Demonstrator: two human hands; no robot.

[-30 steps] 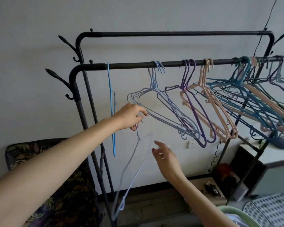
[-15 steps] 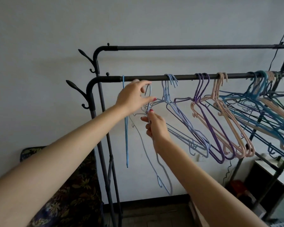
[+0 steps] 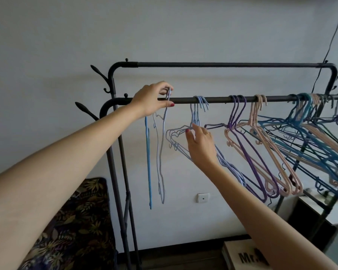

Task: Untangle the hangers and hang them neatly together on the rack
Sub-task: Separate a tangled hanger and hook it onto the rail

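A black rack has a front rail (image 3: pixel 219 99) at chest height. My left hand (image 3: pixel 151 99) pinches the hook of a pale lilac hanger (image 3: pixel 162 152) at the rail's left end; the hanger hangs edge-on. A bright blue hanger (image 3: pixel 148 162) hangs just left of it. My right hand (image 3: pixel 200 145) touches the shoulder of a group of lilac hangers (image 3: pixel 198 110) hooked on the rail, fingers apart. Further right hang purple hangers (image 3: pixel 237 114), pink hangers (image 3: pixel 257 117) and a tangled mass of teal, blue and pink hangers (image 3: pixel 310 129).
A second, higher rail (image 3: pixel 232 64) runs behind. Coat hooks (image 3: pixel 98 72) jut from the rack's left posts. A floral cushioned seat (image 3: pixel 76 221) sits lower left. A cardboard box (image 3: pixel 242 254) and a white table (image 3: pixel 330 209) stand lower right. A wall socket (image 3: pixel 203 197) is behind.
My left hand rose from below the rail up to it, carrying the pale lilac hanger's hook onto the rail. My right hand let go of that hanger and shifted right to the lilac group.
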